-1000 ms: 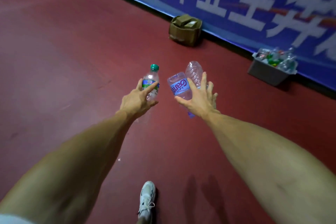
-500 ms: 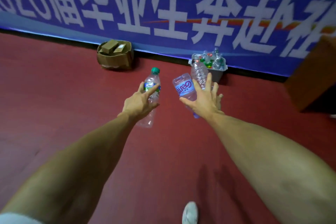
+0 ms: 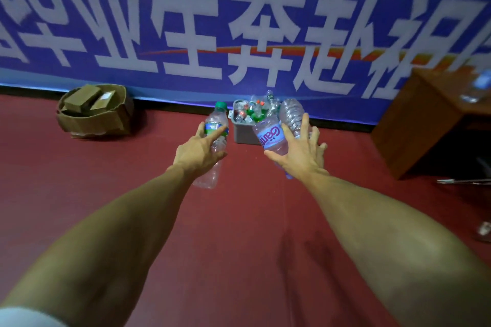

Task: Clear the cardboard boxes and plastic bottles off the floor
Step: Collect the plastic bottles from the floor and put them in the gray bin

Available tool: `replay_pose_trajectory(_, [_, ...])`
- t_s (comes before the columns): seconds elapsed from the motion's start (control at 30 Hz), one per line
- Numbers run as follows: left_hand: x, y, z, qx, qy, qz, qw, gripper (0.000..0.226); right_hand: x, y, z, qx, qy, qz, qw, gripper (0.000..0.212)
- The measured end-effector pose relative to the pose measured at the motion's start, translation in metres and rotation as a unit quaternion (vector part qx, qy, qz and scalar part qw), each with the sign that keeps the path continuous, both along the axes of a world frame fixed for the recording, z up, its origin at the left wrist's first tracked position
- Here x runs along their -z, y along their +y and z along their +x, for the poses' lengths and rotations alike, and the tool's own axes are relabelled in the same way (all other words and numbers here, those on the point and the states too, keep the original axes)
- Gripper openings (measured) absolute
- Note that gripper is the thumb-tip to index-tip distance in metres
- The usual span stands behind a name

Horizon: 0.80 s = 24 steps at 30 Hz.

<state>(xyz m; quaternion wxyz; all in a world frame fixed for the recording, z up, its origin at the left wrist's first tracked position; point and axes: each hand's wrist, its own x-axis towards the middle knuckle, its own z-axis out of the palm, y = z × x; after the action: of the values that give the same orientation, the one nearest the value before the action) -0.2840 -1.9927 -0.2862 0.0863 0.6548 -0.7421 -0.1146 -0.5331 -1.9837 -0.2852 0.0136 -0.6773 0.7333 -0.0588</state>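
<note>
My left hand [image 3: 198,152] grips a clear plastic bottle with a green cap and green label [image 3: 215,125], held upright. My right hand [image 3: 299,155] holds two clear bottles at once: one with a pink label [image 3: 269,138] and a ribbed one [image 3: 291,115] behind my fingers. Just beyond my hands a grey bin [image 3: 243,134] stands on the red floor against the wall, filled with several plastic bottles. At the left a large open cardboard box [image 3: 93,121] holds smaller cardboard boxes [image 3: 82,98].
A blue banner with white characters [image 3: 239,21] covers the wall ahead. A brown wooden desk [image 3: 422,119] stands at the right with a bottle on top. A metal rod [image 3: 463,181] lies on the floor beside the desk.
The view has swung and moved toward the wall; the grey bin and cardboard box now sit closer, the bin straight ahead of my hands. Both hands keep the same hold on the bottles.
</note>
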Motion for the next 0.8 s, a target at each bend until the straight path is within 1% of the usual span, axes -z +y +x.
replay_pose_trajectory(0.1, [0.0,-0.072,-0.013,0.016,-0.006,-0.01,1.0,0.068,-0.001,-0.068,-0.008,0.013,0.007,0.0,1.0,0.092])
replay_pose_trajectory(0.23, [0.009,-0.173,-0.022,0.037,-0.015,-0.01,0.999,0.067,0.009,-0.16,-0.006,0.003,0.019,0.002,1.0,0.091])
replay_pose_trajectory(0.47, [0.011,-0.333,-0.033,0.065,-0.012,0.011,0.998,0.07,0.005,-0.307,-0.016,0.053,-0.001,0.007,0.999,0.091])
replay_pose_trajectory(0.57, [0.013,-0.39,-0.052,0.089,-0.022,0.015,0.996,0.07,0.006,-0.358,-0.035,0.079,-0.011,0.007,0.997,0.092])
replay_pose_trajectory(0.7, [0.013,-0.471,-0.089,0.09,-0.028,0.004,0.996,0.069,0.01,-0.432,-0.076,0.103,-0.006,0.01,0.995,0.093])
replay_pose_trajectory(0.8, [0.022,-0.536,-0.122,0.097,-0.027,-0.003,0.995,0.069,0.018,-0.5,-0.113,0.117,-0.024,0.011,0.993,0.094])
